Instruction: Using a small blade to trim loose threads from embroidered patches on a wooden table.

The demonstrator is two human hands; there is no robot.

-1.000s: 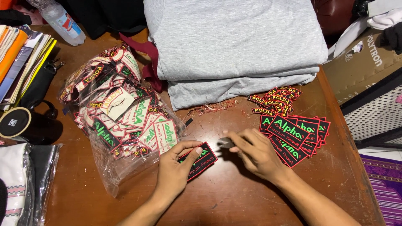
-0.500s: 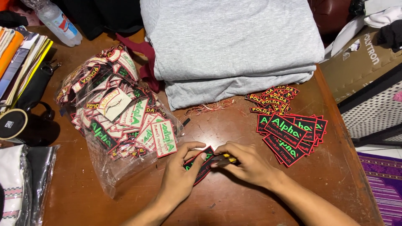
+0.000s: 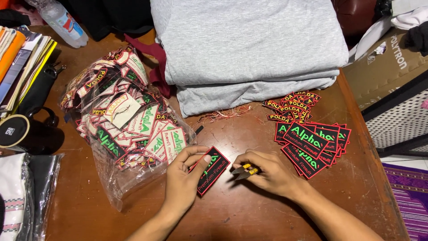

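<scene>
Black embroidered patch (image 3: pixel 212 170) pinched in left hand (image 3: pixel 183 180) fingers, right hand (image 3: pixel 267 172) fingers gripping one thread snips (image 3: pixel 244 170)

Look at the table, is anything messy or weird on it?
A little. Loose red thread scraps lie scattered on the wooden table below the folded grey cloth. The finished patches sit in an untidy, fanned pile at the right. The left hand pins one black patch; the right hand holds small snips.
</scene>
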